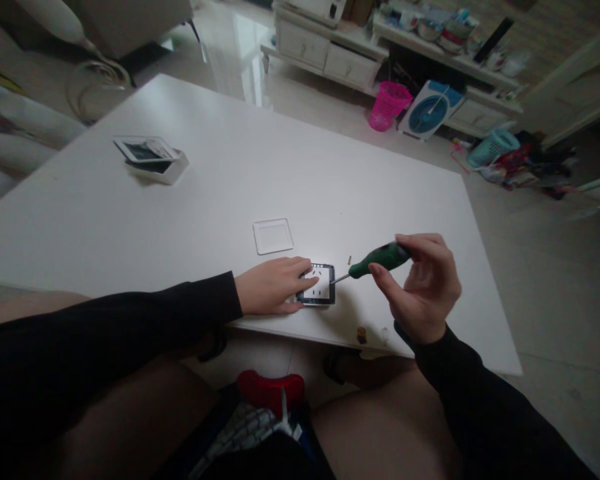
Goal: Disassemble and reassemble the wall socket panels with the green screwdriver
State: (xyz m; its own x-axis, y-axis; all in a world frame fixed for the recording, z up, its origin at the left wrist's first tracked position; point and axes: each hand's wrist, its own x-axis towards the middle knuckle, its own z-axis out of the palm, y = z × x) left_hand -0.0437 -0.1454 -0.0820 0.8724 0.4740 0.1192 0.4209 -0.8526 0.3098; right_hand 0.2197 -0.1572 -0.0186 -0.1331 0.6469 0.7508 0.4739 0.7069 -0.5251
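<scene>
A wall socket (322,292) with a white face and dark frame lies near the table's front edge. My left hand (275,285) grips its left side, fingers over the top and thumb along the lower edge. In my right hand (425,287) is a screwdriver (383,257) with a green handle, pinched near the handle's end. Its shaft slants down to the left, and the tip meets the right side of the socket's frame. A white cover frame (273,236) lies flat behind my left hand. A small screw-like piece (349,260) sits just beyond the screwdriver.
On the white table (220,180), a white box (167,170) with a tilted lid stands at the far left. A small brownish piece (361,335) and a clear bit (385,335) lie near the front edge. A pink basket (389,107) and blue fan (429,111) stand beyond.
</scene>
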